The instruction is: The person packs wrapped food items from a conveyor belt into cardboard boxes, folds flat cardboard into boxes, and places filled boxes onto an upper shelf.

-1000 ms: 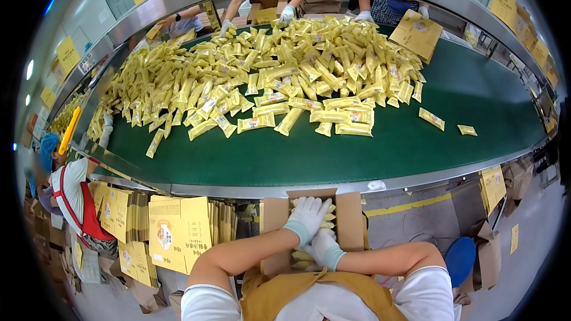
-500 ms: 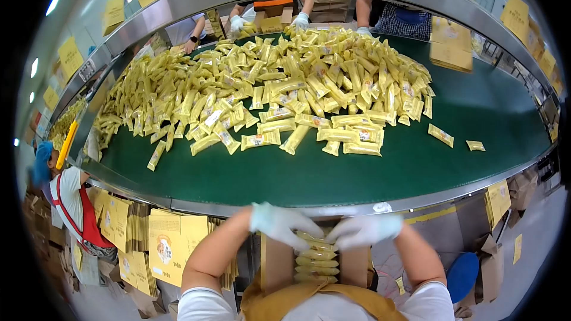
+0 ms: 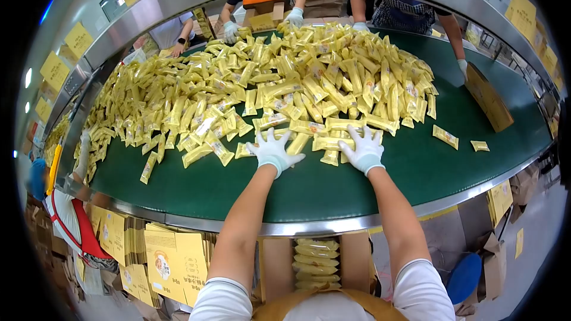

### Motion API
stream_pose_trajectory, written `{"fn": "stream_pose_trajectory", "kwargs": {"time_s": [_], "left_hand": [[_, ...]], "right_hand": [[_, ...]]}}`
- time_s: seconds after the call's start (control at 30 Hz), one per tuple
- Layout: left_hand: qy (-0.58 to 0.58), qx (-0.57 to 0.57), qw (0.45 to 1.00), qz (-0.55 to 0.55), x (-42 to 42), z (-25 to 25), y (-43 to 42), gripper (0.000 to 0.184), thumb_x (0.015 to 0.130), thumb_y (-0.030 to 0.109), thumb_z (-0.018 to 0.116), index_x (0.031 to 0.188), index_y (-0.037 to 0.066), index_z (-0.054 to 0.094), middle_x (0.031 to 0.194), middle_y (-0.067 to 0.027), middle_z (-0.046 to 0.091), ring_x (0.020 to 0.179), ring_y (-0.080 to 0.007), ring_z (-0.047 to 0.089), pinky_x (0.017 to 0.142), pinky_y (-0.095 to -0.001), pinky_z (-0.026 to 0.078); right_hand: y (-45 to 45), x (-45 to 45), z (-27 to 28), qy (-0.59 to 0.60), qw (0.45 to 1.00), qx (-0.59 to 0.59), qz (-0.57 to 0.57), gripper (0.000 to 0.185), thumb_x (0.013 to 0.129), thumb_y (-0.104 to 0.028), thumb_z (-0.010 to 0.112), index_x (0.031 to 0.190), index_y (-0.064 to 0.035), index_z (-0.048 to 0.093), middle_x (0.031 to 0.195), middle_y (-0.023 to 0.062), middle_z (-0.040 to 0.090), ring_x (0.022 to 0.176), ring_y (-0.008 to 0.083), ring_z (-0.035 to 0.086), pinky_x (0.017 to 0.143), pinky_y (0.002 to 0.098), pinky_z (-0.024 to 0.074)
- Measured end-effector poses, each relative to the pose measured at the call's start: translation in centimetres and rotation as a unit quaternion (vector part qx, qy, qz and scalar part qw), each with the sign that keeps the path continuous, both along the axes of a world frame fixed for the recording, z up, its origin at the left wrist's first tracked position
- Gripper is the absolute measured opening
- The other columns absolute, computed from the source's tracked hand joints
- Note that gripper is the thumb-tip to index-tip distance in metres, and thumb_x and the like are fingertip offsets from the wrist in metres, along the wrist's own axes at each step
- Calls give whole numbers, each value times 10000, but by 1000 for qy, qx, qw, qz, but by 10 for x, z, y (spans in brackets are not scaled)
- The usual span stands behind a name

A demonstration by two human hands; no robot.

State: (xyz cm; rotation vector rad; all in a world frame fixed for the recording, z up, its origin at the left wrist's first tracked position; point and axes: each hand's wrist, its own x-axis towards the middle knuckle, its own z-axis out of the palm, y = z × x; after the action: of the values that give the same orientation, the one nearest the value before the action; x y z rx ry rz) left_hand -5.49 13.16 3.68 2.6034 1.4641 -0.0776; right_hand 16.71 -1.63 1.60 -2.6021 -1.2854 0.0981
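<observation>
My left hand (image 3: 275, 150), in a white glove, lies with fingers spread on yellow wrapped packets at the near edge of a large pile (image 3: 309, 89). To its right, my right hand (image 3: 364, 148), gloved the same way, is also spread over packets, touching a yellow packet (image 3: 330, 143) that lies between the hands. Neither hand is closed round anything. Below the belt, close to my body, an open cardboard box (image 3: 277, 261) holds a row of similar packets (image 3: 316, 261).
The green belt (image 3: 208, 193) has a metal edge (image 3: 321, 226). Two loose packets (image 3: 445, 137) lie at right. A co-worker's gloved hand (image 3: 463, 68) touches a carton (image 3: 489, 98). Flattened yellow cartons (image 3: 172, 261) stand at lower left, near a person in a red apron (image 3: 89, 232).
Both my hands have moved forward from the box onto the packets, with fingers now spread. Across the belt, a co-worker's carton has shifted right and tilted.
</observation>
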Motion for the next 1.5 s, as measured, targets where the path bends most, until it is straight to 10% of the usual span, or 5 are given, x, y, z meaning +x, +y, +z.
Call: {"fn": "stream_pose_trajectory", "kwargs": {"time_s": [0.77, 1.07, 1.3, 1.37, 1.5], "left_hand": [[-95, -9, 967, -237, -178, -30, -25, 736, 660, 29, 639, 1386, 52, 518, 1506, -199, 434, 1459, -396, 310, 1196, -454, 293], [-211, -50, 976, -4, -178, -27, -10, 485, 742, 158, 779, 1182, 27, 625, 1475, -218, 437, 1308, -416, 474, 1076, -436, 446], [-227, -17, 921, 316, -175, -35, 0, 795, 699, 190, 822, 1388, 16, 467, 1352, -221, 480, 1181, -373, 569, 1006, -416, 502], [-467, -122, 851, 209, -174, -44, -1, 744, 742, 217, 757, 1380, -36, 470, 1195, -261, 634, 1143, -379, 607, 1036, -431, 468], [-276, -62, 958, -37, -128, -7, -70, 669, 799, 316, 701, 1332, -42, 512, 1121, -260, 653, 1059, -405, 623, 985, -454, 484]], "right_hand": [[-179, -39, 29, 47, 991, 101, 73, 486, 774, -163, 781, 1231, -92, 631, 1324, 150, 596, 1182, 364, 572, 1026, 443, 441], [-102, -25, 3, -23, 988, -63, 138, 481, 787, -318, 802, 1167, -89, 616, 1139, 141, 628, 1043, 338, 613, 907, 436, 492], [-107, -33, -1, -21, 989, -104, 101, 495, 781, -378, 805, 1114, -72, 602, 1120, 136, 597, 1066, 327, 596, 896, 431, 499], [-111, -37, -1, -31, 991, -95, 90, 489, 780, -381, 804, 1093, -68, 596, 1108, 138, 595, 1054, 328, 596, 888, 430, 501], [-116, -48, -1, -45, 993, -75, 83, 458, 783, -362, 800, 1062, -66, 589, 1078, 140, 589, 1020, 327, 595, 879, 430, 504]]}}
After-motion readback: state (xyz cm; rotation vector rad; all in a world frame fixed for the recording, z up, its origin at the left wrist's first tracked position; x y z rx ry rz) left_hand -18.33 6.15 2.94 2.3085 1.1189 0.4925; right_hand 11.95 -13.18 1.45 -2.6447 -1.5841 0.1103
